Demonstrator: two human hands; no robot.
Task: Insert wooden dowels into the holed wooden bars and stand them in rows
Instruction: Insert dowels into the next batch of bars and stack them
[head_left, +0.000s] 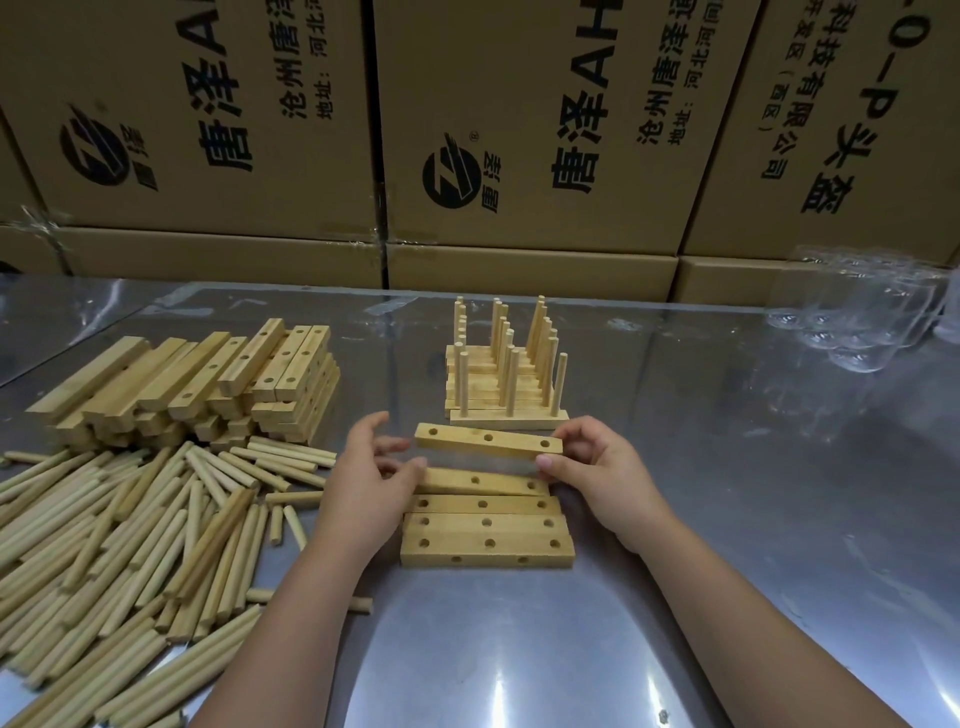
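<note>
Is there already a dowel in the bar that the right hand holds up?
No, all three holes of the raised bar, pinched at one end by the right hand, are empty.

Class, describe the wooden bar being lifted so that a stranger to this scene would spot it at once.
Start at the shiny metal table and find the standing rows of dowelled bars. Just in front of them lies a flat group of three-holed bars. The lifted bar is the only one held in the air, pinched at its right end by the right hand.
</note>
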